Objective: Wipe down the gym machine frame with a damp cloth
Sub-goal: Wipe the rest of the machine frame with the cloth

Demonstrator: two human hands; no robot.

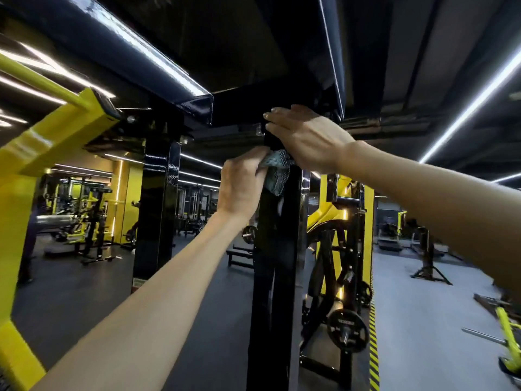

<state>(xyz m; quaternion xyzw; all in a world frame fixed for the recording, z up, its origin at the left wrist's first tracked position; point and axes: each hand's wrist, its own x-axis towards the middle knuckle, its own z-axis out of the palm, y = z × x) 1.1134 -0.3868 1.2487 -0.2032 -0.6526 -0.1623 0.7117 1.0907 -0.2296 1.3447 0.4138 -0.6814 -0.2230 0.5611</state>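
A glossy black upright post (275,277) of the gym machine frame rises in front of me and meets black overhead beams (118,49). My left hand (241,186) is shut on a grey-green patterned cloth (277,172) and presses it against the post near its top. My right hand (306,139) lies flat over the post just above the cloth, fingers together and pointing left, its palm touching the cloth's upper edge. Part of the cloth is hidden under my right hand.
A second black post (158,210) stands to the left, with a yellow frame arm (50,136) beyond it. To the right is a yellow and black plate-loaded machine (342,249) with a weight plate (348,330). A striped floor strip (373,348) and more machines lie beyond.
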